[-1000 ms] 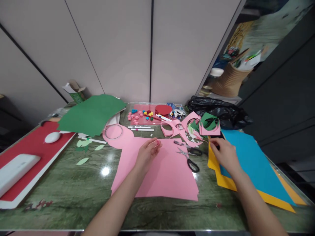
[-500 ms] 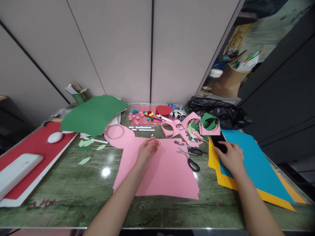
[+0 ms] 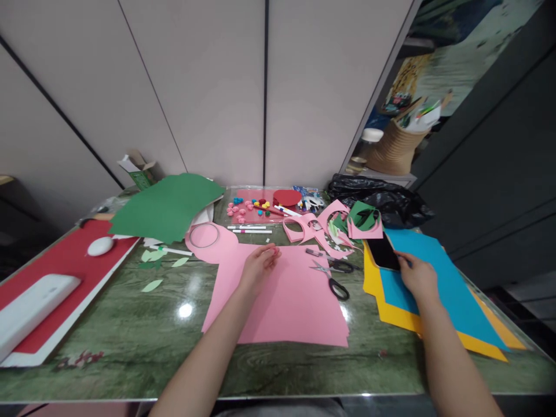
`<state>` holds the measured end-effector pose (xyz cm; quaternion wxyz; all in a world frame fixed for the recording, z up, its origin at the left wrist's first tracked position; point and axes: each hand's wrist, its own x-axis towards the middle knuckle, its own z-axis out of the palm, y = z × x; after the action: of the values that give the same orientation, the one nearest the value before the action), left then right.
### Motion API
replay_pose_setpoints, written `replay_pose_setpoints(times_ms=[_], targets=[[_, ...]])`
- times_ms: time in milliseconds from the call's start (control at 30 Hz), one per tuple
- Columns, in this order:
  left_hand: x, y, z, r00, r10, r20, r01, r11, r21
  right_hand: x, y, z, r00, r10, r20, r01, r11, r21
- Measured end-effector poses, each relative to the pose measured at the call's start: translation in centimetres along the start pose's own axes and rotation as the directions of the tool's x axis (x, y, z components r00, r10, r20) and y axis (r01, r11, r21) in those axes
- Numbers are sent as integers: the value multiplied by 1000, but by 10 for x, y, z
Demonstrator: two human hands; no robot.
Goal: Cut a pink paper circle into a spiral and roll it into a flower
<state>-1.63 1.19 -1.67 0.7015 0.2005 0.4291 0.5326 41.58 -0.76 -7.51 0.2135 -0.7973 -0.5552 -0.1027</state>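
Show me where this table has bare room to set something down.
The widest free patch of table lies between the red board and the pink sheets, nearer than the pale leaf cutouts. A narrower strip separates the pink sheets from the yellow sheet. The far side is crowded: pens, paper scraps, small coloured pieces.

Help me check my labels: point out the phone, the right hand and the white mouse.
Phone (image 3: 383, 252): head view, on its dark screen.
Right hand (image 3: 419, 277): head view, on the back of it.
White mouse (image 3: 100, 246): head view, on its top.
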Motion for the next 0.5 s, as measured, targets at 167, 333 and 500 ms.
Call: replay_pose_setpoints(times_ms=[167, 333, 500], targets=[[2, -1, -3, 1000, 20, -4, -20, 998, 62, 5, 0, 2, 999, 20, 29, -20, 999, -29], [-1, -1, -1, 997, 72, 23, -75, 988, 133, 10, 2, 6, 999, -16, 39, 19, 996, -85], [-5, -1, 3, 993, 100, 59, -109, 980, 165, 9, 6, 7, 1000, 9, 6, -8, 986, -168]])
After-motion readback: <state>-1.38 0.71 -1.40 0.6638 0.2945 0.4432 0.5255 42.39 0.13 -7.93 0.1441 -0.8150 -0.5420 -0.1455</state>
